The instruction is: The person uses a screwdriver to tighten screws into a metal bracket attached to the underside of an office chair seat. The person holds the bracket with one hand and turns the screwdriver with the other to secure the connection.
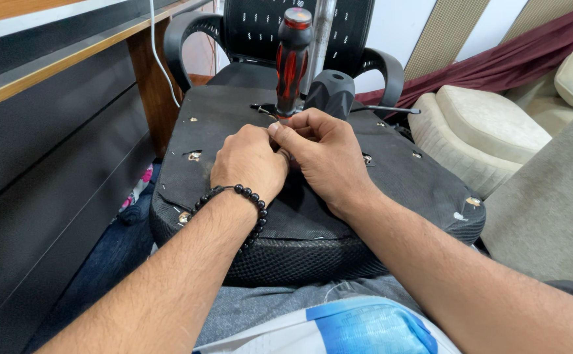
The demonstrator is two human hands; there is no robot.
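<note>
A dark panelled wall under a wooden surface (44, 62) ran along my left, a black mesh-backed office chair (299, 33) stood ahead, and cream cushioned seats (476, 124) sat off to the right. Across my lap lay an upturned black chair seat (247, 190), its flat dark underside facing me and its mesh-covered padding curving down at the near edge. A screwdriver with a red and black ribbed handle (291, 59) stood upright near the far middle of that underside, just beside a grey moulded plastic knob (331, 92). My left hand (248, 160), with a black beaded bracelet (250, 203) at the wrist, was curled closed against the base of the screwdriver, and my right hand (322, 151) pressed in beside it, its fingers (293, 128) pinched shut around something small at the tip that I could not make out. To do this well, I judged, the shaft needed to be kept square to the panel, with the small part steadied firmly so the tip would not slip off.
</note>
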